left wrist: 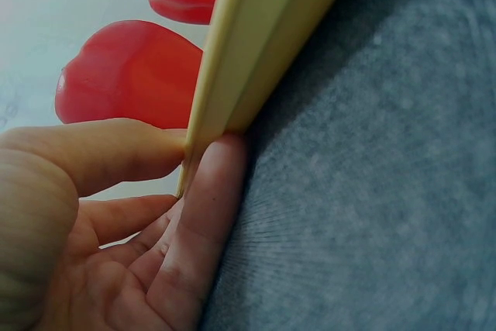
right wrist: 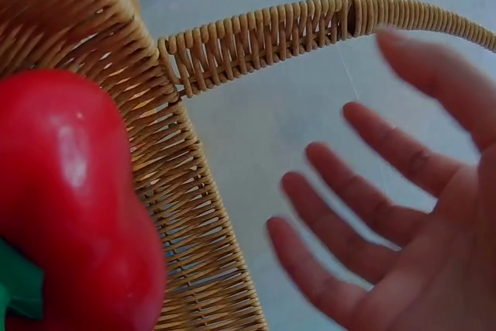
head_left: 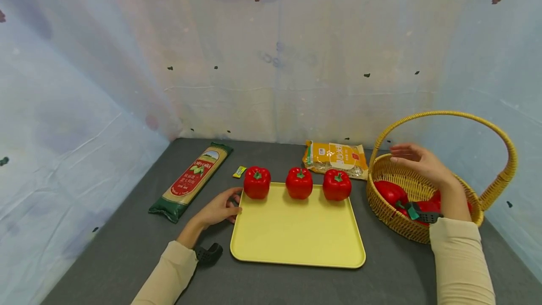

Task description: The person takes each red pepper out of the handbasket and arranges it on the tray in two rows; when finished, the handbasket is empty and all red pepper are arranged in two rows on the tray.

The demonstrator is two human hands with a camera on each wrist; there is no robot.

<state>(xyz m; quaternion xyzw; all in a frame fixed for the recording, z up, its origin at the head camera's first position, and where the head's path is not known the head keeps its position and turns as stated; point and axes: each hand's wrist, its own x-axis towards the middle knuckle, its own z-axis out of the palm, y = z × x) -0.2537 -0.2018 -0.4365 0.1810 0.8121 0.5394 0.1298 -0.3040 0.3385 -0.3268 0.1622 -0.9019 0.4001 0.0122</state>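
Observation:
A yellow tray lies on the dark table, with three red bell peppers in a row along its far edge: left pepper, middle pepper and right pepper. My left hand pinches the tray's left edge; the left wrist view has fingers on both sides of the rim. Over the wicker basket, my right hand holds nothing, its fingers spread apart in the right wrist view. More red peppers lie inside, one pepper close below that hand.
Left of the tray lies a long pasta packet, with a small yellow-green wrapper beside it. A yellow-orange grain bag lies behind the peppers. The basket's tall handle arches at the right. Hanging sheets enclose the table.

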